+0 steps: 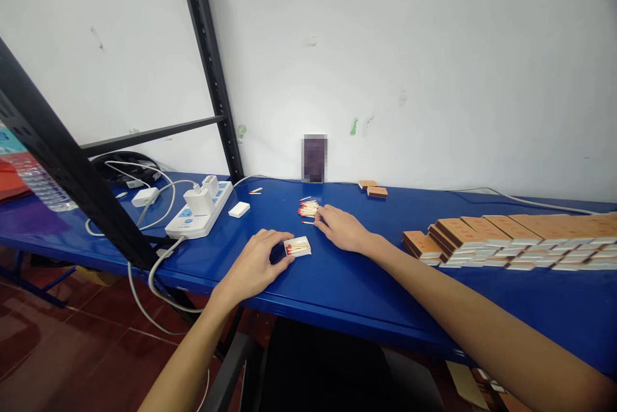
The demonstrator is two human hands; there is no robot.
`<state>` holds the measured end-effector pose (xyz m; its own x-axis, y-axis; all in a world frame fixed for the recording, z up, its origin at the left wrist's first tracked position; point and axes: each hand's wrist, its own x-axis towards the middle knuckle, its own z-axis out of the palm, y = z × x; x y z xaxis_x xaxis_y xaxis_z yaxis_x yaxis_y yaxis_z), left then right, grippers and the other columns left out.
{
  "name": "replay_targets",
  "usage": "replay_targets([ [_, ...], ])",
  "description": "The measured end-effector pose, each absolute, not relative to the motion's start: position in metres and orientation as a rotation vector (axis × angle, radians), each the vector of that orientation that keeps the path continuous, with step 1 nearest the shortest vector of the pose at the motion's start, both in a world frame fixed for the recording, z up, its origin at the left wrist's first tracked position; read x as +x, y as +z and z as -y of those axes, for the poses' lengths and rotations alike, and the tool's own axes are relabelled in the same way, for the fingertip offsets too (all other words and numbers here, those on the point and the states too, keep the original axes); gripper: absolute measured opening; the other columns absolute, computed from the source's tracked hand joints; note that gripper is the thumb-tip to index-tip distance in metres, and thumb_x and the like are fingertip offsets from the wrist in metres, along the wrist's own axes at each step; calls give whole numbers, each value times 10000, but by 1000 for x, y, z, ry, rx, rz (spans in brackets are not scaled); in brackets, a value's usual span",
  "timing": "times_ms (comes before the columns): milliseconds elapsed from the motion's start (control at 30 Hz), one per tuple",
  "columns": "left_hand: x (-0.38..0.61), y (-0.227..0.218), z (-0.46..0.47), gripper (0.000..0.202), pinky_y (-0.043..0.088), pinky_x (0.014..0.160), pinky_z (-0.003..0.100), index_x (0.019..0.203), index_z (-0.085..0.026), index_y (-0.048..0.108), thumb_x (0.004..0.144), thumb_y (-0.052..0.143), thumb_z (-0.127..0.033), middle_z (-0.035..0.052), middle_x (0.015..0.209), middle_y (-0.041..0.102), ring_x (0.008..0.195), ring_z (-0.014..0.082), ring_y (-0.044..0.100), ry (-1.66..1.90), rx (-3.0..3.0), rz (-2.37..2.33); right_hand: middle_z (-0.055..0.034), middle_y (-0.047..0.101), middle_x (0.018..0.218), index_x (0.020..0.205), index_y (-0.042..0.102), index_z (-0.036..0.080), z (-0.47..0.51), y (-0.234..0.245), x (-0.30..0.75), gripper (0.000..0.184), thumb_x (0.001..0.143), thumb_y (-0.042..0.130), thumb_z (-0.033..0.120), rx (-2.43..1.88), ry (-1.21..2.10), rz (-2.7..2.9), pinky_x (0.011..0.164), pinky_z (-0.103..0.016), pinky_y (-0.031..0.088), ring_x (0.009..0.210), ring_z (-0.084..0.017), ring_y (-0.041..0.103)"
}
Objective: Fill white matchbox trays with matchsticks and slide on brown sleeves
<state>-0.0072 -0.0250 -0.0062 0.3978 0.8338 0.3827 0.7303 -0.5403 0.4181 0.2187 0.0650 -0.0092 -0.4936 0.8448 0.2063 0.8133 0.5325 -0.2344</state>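
Observation:
My left hand (pixel 258 264) grips a small white matchbox tray (pixel 303 254) by its left end, thumb in front and fingers behind. Several red-tipped matches (pixel 297 247) lie inside the tray. My right hand (pixel 341 227) is beside a loose heap of matches (pixel 308 207) on the blue table. Its fingers are closed together, and a single match (pixel 307 223) sticks out to the left from the fingertips. A white box piece (pixel 239 209) lies farther left, and a few stray matches (pixel 255 191) rest behind it.
Stacked brown matchboxes (pixel 511 238) fill the right side of the table (pixel 337 290). Two more matchboxes (pixel 377 191) lie near the wall. On the left, a power strip (pixel 200 209) with chargers and cables sits by a black metal post (pixel 209 58). A pixelated dark rectangle (pixel 314 158) is at the wall.

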Motion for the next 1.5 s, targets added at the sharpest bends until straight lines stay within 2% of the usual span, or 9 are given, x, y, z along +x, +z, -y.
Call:
replay_targets([
  [267, -9, -11, 24, 494, 374, 999, 437, 1367, -289, 445, 897, 594, -322, 21, 1104, 654, 1067, 233, 550, 853, 2429, -1476, -33, 602, 900, 900, 519, 205, -45, 0, 215, 197, 989, 379, 311, -919, 327, 2521, 705, -277, 395, 800, -159, 543],
  [400, -8, -8, 26, 386, 385, 978, 426, 1277, -278, 540, 898, 587, -335, 30, 1136, 654, 1059, 237, 548, 842, 2456, -1443, -32, 621, 885, 908, 546, 202, -45, -2, 208, 221, 986, 371, 312, -968, 406, 2461, 693, -277, 390, 782, -158, 556],
  [533, -7, -5, 26, 250, 397, 945, 410, 1133, -266, 642, 899, 589, -336, 25, 1091, 673, 1032, 234, 556, 792, 2505, -1408, -66, 631, 993, 962, 545, 192, -63, -11, 210, 209, 990, 347, 255, -1237, 259, 2324, 725, -285, 392, 869, -178, 575],
  [733, -6, -4, 26, 190, 392, 952, 410, 1063, -259, 665, 906, 586, -331, 22, 1090, 667, 1039, 229, 550, 771, 2522, -1395, -62, 642, 1024, 995, 536, 205, -76, -17, 217, 116, 956, 434, 245, -1369, 183, 2368, 707, -282, 382, 897, -195, 590],
  [867, -6, -4, 27, 215, 390, 954, 410, 1102, -263, 647, 905, 593, -329, 18, 1102, 666, 1038, 224, 545, 769, 2520, -1399, -66, 649, 1066, 1059, 530, 207, -77, -17, 215, 143, 969, 432, 260, -1372, 200, 2359, 715, -281, 384, 941, -201, 595],
  [1067, -7, -3, 27, 233, 390, 968, 415, 1115, -267, 640, 906, 578, -350, 23, 1107, 665, 1052, 235, 554, 770, 2508, -1380, -68, 637, 976, 933, 547, 197, -77, -15, 214, 182, 987, 394, 279, -1420, 163, 2374, 681, -275, 362, 866, -189, 589],
  [1233, -9, -9, 24, 500, 361, 1005, 426, 1374, -305, 431, 900, 590, -327, 18, 1121, 648, 1076, 228, 545, 828, 2431, -1429, -51, 610, 922, 930, 542, 191, -61, -8, 212, 184, 981, 380, 263, -1194, 153, 2350, 682, -269, 363, 788, -157, 546],
  [1333, -10, -13, 23, 592, 351, 1013, 437, 1430, -311, 337, 897, 593, -323, 22, 1124, 644, 1096, 234, 543, 836, 2414, -1442, -15, 588, 834, 901, 547, 196, -47, -3, 208, 125, 941, 437, 238, -953, 250, 2429, 657, -253, 357, 726, -135, 516],
  [1500, -10, -11, 23, 472, 382, 989, 415, 1347, -293, 465, 895, 597, -329, 26, 1126, 643, 1063, 227, 556, 830, 2441, -1436, 18, 550, 733, 901, 552, 202, -47, -3, 206, 103, 921, 472, 264, -982, 342, 2428, 612, -243, 334, 647, -120, 483],
])
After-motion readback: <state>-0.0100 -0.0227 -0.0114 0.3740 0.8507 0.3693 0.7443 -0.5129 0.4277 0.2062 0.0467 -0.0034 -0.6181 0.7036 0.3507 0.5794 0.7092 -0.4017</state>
